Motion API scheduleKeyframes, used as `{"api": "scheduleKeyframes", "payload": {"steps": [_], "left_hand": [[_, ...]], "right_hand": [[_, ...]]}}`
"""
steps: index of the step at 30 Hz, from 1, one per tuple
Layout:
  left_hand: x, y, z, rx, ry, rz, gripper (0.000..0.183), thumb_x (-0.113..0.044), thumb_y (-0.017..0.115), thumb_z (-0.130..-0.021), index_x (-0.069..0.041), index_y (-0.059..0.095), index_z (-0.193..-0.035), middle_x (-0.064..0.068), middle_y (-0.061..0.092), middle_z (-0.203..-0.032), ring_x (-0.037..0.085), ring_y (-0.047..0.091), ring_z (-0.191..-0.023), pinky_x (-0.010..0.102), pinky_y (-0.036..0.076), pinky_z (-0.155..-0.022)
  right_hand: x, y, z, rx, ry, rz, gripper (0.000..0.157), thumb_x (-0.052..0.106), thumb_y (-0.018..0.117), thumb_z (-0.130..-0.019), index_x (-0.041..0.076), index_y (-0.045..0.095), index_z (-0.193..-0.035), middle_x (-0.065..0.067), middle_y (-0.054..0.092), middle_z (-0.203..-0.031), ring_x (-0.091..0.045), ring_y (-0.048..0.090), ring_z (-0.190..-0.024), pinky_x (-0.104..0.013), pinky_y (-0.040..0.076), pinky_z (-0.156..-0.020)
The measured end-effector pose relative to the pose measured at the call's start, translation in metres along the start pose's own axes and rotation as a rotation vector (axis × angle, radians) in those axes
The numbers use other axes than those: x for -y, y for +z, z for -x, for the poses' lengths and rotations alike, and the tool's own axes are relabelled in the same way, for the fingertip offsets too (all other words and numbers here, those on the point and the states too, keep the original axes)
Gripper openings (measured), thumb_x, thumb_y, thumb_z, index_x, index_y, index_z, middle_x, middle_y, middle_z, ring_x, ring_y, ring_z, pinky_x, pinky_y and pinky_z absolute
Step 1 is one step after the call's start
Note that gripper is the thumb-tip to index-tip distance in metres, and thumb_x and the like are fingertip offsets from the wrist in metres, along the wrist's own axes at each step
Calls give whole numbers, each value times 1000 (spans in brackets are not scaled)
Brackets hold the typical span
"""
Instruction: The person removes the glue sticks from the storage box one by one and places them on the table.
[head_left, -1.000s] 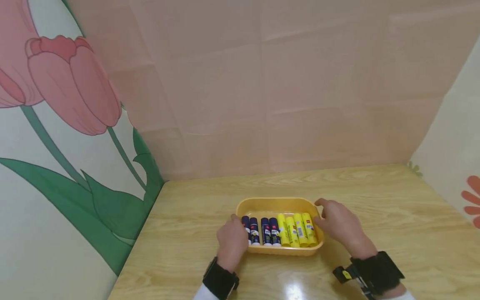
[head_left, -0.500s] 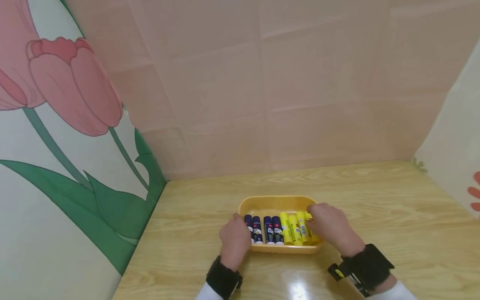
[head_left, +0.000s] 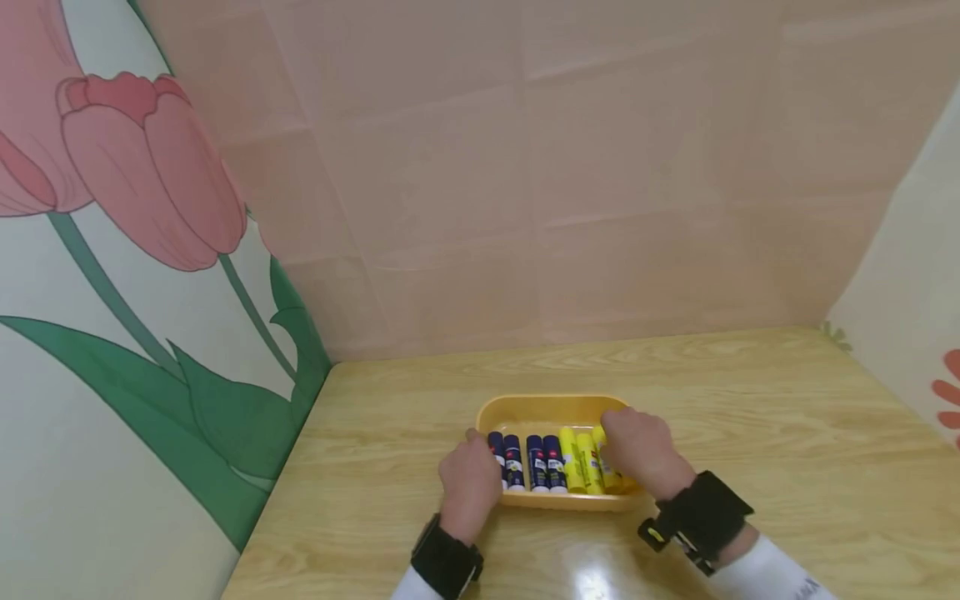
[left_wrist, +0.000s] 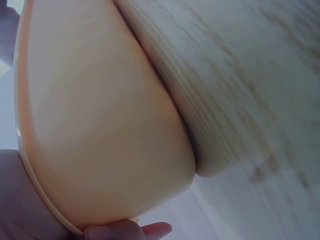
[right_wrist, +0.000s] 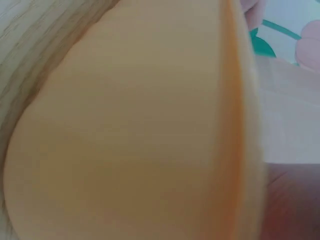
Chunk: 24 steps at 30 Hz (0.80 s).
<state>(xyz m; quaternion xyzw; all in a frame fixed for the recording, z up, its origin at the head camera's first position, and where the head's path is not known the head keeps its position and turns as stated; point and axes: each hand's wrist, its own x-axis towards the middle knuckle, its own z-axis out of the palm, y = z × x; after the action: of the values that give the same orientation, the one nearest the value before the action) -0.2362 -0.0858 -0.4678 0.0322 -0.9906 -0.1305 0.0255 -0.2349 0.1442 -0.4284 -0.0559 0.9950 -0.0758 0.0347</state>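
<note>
A yellow-orange plastic tray (head_left: 555,407) stands on the table with a row of glue sticks in it. Several dark blue glue sticks (head_left: 536,462) with white ends fill its left half. To their right lie yellow glue sticks (head_left: 570,461). My left hand (head_left: 471,483) grips the tray's left rim; in the left wrist view its fingers (left_wrist: 120,230) curl round the edge. Reaching over the right rim, my right hand (head_left: 641,448) has its fingers down at the rightmost yellow sticks and partly covers them. I cannot tell whether it pinches one.
The light wood-grain table (head_left: 397,433) extends on all sides of the tray. A plain pinkish-brown covering (head_left: 525,183) rises behind it. A panel with printed tulips (head_left: 150,167) stands at the left, and a pale panel (head_left: 915,275) at the right.
My right hand has moved left from the tray's right rim to over the yellow glue sticks, now hiding the rightmost. My left hand keeps its grip on the tray.
</note>
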Motion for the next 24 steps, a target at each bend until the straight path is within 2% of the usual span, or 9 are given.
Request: {"api": "scheduleKeyframes", "payload": {"steps": [6, 9, 15, 21, 24], "left_hand": [[0, 2, -1, -24, 9, -6, 29, -21, 66, -93, 1, 59, -111, 11, 60, -75, 23, 60, -64, 37, 50, -57], [0, 2, -1, -30, 8, -12, 27, -20, 66, -93, 1, 59, -108, 11, 60, -73, 23, 60, -63, 37, 49, -56], [-1, 0, -1, -14, 0, -18, 31, -19, 67, -93, 2, 59, -114, 10, 59, -73, 22, 59, -62, 36, 48, -54], [-1, 0, 0, -12, 5, -20, 31, -18, 66, -93, 2, 59, -116, 11, 60, -75, 22, 59, -64, 36, 48, -55], [-1, 1, 0, -8, 2, -18, 32, -19, 65, -94, 2, 58, -117, 11, 60, -75, 22, 59, -64, 35, 48, -55]], "right_hand": [[1, 9, -4, -54, -11, 53, 9, 6, 68, -82, 8, 60, -79, -5, 52, -70, -23, 49, -61, -37, 41, -51], [2, 11, -6, -44, -1, 56, 7, 5, 68, -84, 6, 61, -82, -6, 52, -72, -23, 48, -63, -36, 41, -52], [5, 13, -9, -7, 27, 49, 4, 5, 65, -88, 4, 62, -85, -7, 51, -73, -24, 49, -65, -34, 40, -53], [4, 15, -10, 7, 13, 83, 4, 5, 62, -90, 4, 62, -87, -8, 50, -73, -24, 49, -65, -34, 41, -53], [4, 15, -12, 3, 10, 97, 5, 3, 62, -88, 5, 61, -84, -8, 51, -72, -24, 49, -64, -35, 43, -52]]}}
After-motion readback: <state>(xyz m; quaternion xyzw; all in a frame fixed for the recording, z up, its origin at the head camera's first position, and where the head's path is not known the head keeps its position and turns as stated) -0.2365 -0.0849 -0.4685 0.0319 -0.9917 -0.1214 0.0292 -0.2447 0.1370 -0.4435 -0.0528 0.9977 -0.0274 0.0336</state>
